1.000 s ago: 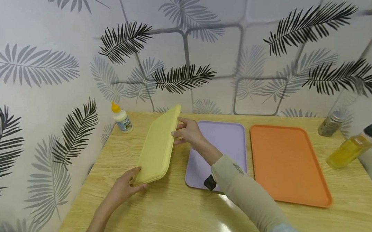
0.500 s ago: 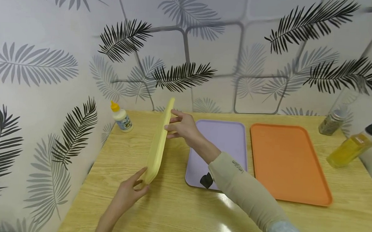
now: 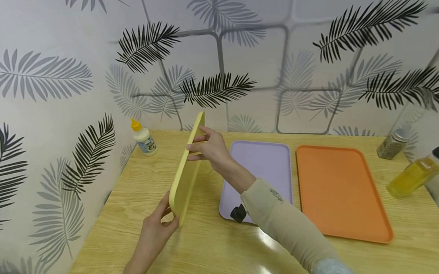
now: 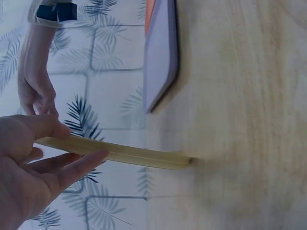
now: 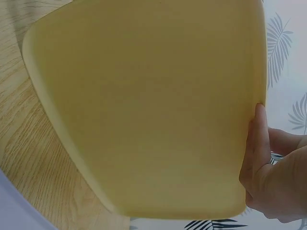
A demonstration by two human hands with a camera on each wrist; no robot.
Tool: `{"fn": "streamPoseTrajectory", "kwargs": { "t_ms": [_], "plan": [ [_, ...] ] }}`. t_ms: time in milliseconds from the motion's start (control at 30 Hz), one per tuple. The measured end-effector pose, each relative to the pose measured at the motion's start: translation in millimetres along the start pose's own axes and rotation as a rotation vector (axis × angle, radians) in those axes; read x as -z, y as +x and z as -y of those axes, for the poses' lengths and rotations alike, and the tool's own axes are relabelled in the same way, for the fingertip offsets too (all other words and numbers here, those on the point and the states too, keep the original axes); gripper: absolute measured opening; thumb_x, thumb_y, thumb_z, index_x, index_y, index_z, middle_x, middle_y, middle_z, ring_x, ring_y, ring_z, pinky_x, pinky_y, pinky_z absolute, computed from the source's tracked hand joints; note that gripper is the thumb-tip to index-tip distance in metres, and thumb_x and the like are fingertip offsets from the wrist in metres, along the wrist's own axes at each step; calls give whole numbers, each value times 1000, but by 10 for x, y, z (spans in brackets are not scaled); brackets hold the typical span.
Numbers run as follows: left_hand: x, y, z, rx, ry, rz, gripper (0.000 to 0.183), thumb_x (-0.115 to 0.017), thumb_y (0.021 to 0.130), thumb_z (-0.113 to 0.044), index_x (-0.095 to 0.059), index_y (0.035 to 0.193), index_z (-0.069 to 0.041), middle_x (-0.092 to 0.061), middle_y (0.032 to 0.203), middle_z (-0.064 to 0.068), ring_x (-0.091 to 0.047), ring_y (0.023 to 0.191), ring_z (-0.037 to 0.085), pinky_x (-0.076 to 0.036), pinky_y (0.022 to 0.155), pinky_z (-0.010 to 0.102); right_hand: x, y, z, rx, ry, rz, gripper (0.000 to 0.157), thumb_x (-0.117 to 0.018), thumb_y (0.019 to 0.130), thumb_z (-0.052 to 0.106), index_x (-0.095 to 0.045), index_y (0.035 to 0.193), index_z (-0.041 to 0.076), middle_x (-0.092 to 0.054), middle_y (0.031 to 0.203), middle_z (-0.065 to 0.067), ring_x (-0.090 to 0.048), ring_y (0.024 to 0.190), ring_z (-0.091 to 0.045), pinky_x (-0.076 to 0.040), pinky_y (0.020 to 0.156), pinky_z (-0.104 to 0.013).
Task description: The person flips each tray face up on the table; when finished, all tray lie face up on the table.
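A yellow tray (image 3: pixel 189 172) stands on edge, tilted nearly upright, on the left part of the table. My left hand (image 3: pixel 158 228) pinches its near end between thumb and fingers; the left wrist view shows the thin tray edge (image 4: pixel 144 155) between them. Higher up, my right hand (image 3: pixel 211 149) grips the long upper edge, thumb on one side and fingers on the other. One broad face of the tray (image 5: pixel 144 105) fills most of the right wrist view, its lower edge at the wooden table.
Right of the yellow tray lie a purple tray (image 3: pixel 264 155) and an orange tray (image 3: pixel 338 191). A glue bottle (image 3: pixel 144 138) stands at the back left. A spice jar (image 3: pixel 393 144) and a bottle of yellow liquid (image 3: pixel 416 174) stand at the right. A patterned wall borders the table.
The yellow tray has turned from showing one face, past edge-on, to showing its other face. My right hand has moved left with its upper edge; my left hand has shifted slightly right.
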State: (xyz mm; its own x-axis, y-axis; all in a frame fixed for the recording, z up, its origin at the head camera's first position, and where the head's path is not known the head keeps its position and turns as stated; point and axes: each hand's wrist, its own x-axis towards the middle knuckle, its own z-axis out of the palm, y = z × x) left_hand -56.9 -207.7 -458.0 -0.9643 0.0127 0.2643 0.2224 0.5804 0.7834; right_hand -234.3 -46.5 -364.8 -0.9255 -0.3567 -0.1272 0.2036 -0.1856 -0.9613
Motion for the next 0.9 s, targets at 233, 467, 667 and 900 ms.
{"fn": "streamPoseTrajectory", "kwargs": {
  "t_ms": [233, 467, 667, 900],
  "plan": [
    [42, 38, -196, -161, 82, -105, 93, -70, 78, 16, -25, 153, -15, -62, 120, 25, -66, 99, 35, -56, 61, 17, -41, 1, 33, -2, 19, -4, 83, -66, 81, -16, -29, 151, 9, -47, 121, -19, -65, 92, -34, -60, 69, -37],
    [117, 69, -362, -251, 117, -192, 74, -70, 76, 17, -48, 142, -9, -65, 118, 18, -67, 96, 31, -55, 58, 15, -55, 22, 27, -17, 20, 8, 81, -67, 82, -15, -31, 150, 8, -48, 123, -19, -66, 93, -33, -60, 70, -37],
    [172, 118, -418, -309, 133, -246, 60, -71, 76, 17, -57, 131, 0, -67, 111, 19, -67, 94, 32, -54, 58, 14, 50, 45, -149, 51, -29, 16, 60, -53, 100, 13, -25, 152, 6, -51, 123, -22, -67, 88, -33, -60, 71, -38],
    [221, 112, -392, -285, 161, -341, 53, -71, 76, 16, -62, 125, 1, -69, 106, 15, -68, 90, 28, -53, 57, 12, 302, 21, -931, -142, -308, 21, 60, -49, 102, 22, -23, 150, -1, -50, 132, -26, -61, 106, -38, -55, 85, -46]
  ]
}}
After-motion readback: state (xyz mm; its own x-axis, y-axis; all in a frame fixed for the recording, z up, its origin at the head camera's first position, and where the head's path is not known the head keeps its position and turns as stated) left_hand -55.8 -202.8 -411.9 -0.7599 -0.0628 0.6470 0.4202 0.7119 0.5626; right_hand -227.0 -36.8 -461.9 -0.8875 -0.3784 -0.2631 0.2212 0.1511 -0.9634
